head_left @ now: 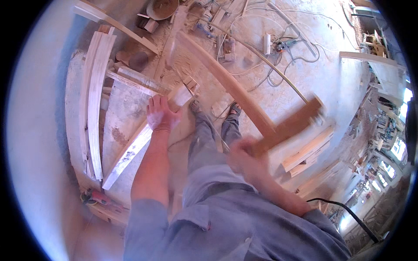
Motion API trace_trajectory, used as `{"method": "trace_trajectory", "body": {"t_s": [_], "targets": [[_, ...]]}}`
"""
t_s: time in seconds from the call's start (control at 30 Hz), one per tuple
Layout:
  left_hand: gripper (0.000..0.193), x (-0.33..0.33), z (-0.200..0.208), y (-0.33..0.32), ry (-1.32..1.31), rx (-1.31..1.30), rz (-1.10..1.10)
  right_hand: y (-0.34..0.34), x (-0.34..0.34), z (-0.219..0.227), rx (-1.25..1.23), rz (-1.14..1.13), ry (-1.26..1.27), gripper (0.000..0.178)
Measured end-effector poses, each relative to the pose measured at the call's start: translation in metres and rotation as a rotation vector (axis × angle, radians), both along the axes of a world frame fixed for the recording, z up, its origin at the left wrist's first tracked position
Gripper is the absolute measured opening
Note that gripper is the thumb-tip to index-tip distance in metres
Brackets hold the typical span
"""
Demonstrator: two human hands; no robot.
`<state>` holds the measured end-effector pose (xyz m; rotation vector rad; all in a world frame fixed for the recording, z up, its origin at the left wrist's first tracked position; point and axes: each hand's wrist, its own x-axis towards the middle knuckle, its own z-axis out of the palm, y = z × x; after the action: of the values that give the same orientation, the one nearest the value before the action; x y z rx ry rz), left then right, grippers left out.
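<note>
In my right hand (244,156), blurred by motion, is the near end of a large wooden frame saw (230,85). Its fingers are wrapped round the lower part of the saw's near arm. A cord runs along the saw's far right side. The thin blade slants from my right hand toward the end of a squared wooden beam (130,150). It seems to meet the beam near its far end, but I cannot tell how deep. My left hand (161,113) grips the beam from above, just short of that end, with the thumb on the right side. The beam slopes across a workbench (124,104).
Long pale boards (98,100) lie at the bench's left. A red power tool (100,198) sits at lower left. Offcuts, sawdust and a cabled power tool (283,45) are on the floor ahead. Stacked timbers (309,150) lie at right. A round bowl (162,8) stands at the back.
</note>
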<state>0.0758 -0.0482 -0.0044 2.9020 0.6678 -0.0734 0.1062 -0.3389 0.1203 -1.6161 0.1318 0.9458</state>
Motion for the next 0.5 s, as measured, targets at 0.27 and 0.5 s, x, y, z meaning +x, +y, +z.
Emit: {"method": "trace_trajectory", "body": {"t_s": [0.27,0.5], "targets": [[0.052,0.001,-0.004,-0.001,-0.002,-0.040,0.013,0.083,0.034,-0.056,-0.075,0.045,-0.361,0.016],[0.050,0.015,0.020,0.014,0.068,-0.503,0.171,0.165,0.103,-0.036,0.198,-0.378,0.294,0.014]]}}
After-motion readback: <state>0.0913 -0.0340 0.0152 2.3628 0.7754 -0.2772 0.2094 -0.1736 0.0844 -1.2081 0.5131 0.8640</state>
